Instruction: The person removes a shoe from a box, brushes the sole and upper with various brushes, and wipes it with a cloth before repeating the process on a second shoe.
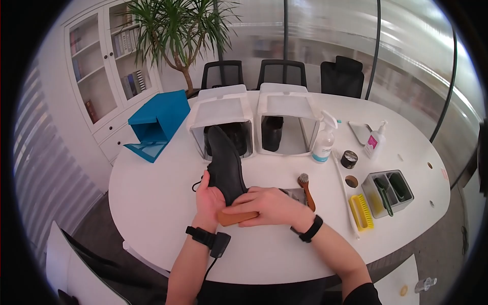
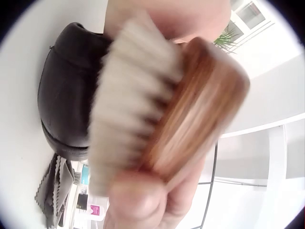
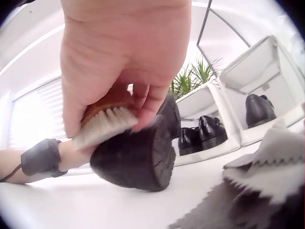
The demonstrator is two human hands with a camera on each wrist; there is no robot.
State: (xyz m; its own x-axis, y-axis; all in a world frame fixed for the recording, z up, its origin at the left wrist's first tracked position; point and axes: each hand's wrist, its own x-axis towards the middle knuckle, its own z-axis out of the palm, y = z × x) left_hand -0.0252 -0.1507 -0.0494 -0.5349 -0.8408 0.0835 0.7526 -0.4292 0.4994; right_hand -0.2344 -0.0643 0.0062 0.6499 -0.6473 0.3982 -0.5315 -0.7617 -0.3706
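A black leather shoe is held tilted above the white table, its sole turned to the right in the right wrist view. My left hand holds it from the left side, thumb up, with most fingers hidden behind the shoe. In my right hand is a wooden-backed brush, pinched between thumb and fingers. Its pale bristles lie against the rounded near end of the shoe. A dark lace hangs out on the shoe's left side.
Two white shoe boxes with black shoes stand behind, a blue box to their left. Rightward are a grey cloth, small dauber brush, spray bottle, black jar, yellow brush and grey caddy.
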